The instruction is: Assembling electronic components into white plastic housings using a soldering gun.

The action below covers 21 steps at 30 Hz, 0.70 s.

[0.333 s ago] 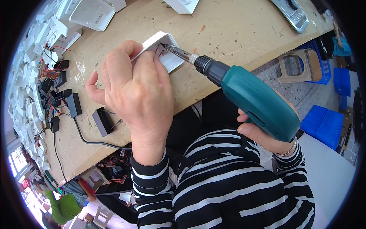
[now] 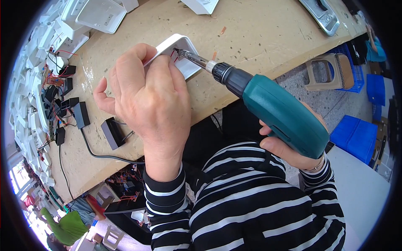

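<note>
My left hand [image 2: 153, 98] is closed over a white plastic housing [image 2: 190, 69], with some fingers reaching inside it. Red wire shows in the housing near those fingertips. In my right hand [image 2: 289, 150] is a green and black power screwdriver [image 2: 284, 115], gripped by its handle. Its long bit reaches into the open housing, with the tip at the inner wall close to my left fingers. Whether a screw sits under the tip is too small to tell. Most of my right fingers are hidden behind the tool's body.
White housings [image 2: 100, 14] are heaped along the left and far side of the worktable [image 2: 251, 37]. Black boxes with cables [image 2: 113, 134] lie left of my left hand. A metal tray [image 2: 322, 16] lies far right. A stool [image 2: 322, 73] stands beyond the table edge. A person in green [image 2: 69, 228] is at lower left.
The screwdriver's body has dipped slightly toward me, its tip still inside the housing. My left hand and the housing have barely moved. The person in green has shifted posture.
</note>
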Available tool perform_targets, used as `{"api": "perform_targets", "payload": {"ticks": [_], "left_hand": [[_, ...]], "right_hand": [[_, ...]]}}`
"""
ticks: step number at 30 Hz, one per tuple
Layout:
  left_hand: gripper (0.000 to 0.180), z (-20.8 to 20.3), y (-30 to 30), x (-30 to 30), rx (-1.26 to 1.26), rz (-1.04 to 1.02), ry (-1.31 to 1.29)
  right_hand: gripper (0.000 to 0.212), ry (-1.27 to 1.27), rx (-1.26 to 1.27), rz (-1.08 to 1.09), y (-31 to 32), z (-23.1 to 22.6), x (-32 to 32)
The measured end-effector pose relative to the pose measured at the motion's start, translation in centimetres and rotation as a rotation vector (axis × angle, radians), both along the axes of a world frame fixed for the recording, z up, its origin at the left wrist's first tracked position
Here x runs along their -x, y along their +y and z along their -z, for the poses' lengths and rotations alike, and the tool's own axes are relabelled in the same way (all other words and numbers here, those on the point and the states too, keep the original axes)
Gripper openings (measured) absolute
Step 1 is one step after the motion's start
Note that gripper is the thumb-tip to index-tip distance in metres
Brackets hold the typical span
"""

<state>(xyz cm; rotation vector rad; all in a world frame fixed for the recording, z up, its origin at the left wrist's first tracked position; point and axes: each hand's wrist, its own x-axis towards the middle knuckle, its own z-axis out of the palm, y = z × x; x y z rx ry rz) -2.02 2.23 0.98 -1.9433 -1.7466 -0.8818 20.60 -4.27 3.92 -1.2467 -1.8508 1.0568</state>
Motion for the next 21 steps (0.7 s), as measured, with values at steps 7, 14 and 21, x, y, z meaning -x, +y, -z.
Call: {"api": "perform_targets", "payload": {"ticks": [7,14,21], "left_hand": [[0.004,0.0,0.0,0.0,0.007,-0.007,0.000],[0.004,0.0,0.1,0.0,0.003,-0.009,0.000],[0.004,-0.1,-0.1,-0.1,0.008,-0.014,0.010]], "right_hand": [[0.063,-0.026,-0.046,-0.008,0.3,0.4,-0.1],[0.063,0.004,0.004,0.005,-0.2,0.5,-0.1],[0.064,-0.053,-0.029,-0.004,-1.5,1.1,-1.5]]}}
